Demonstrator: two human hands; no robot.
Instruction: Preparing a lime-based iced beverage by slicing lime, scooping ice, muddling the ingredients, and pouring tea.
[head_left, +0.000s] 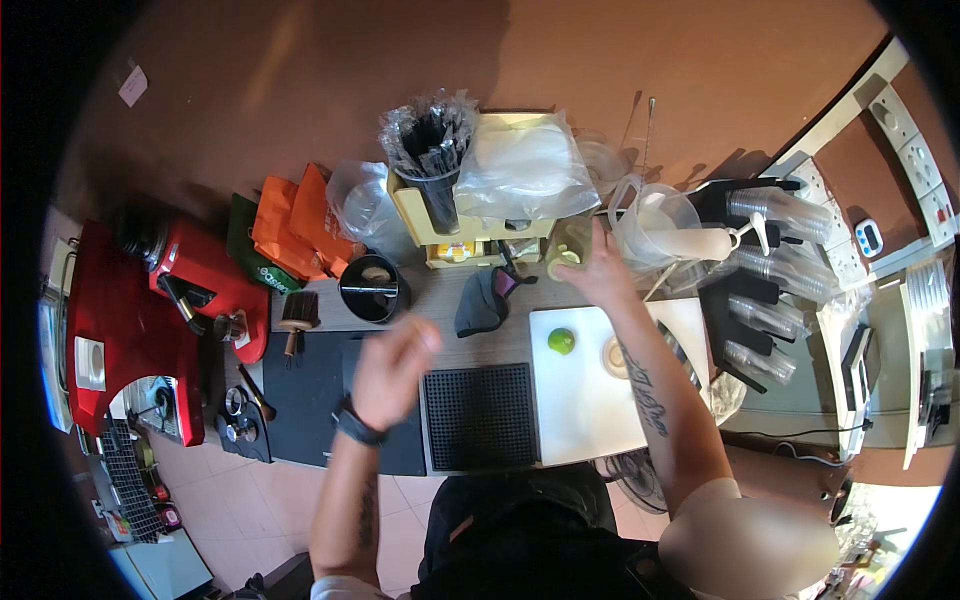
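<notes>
My right hand (602, 271) reaches to the back of the counter and grips a clear cup (568, 246) with lime pieces inside. Motion blurs my left hand (397, 369), which hangs over the black mat (311, 409); whether its fingers are closed is unclear. A green lime (561, 341) lies on the white cutting board (574, 420), below the cup. Partly behind my right forearm, a round beige object (614, 357) rests on the same board. A grey cloth (481, 302) sits to the left of the cup.
A black rubber grid mat (480, 417) lies between the dark mat and the board. At left stand a red grinder (206, 281), a brush (298, 313) and a black knock box (373, 289). A plastic pitcher (652, 225) and stacked cups (780, 214) stand at right.
</notes>
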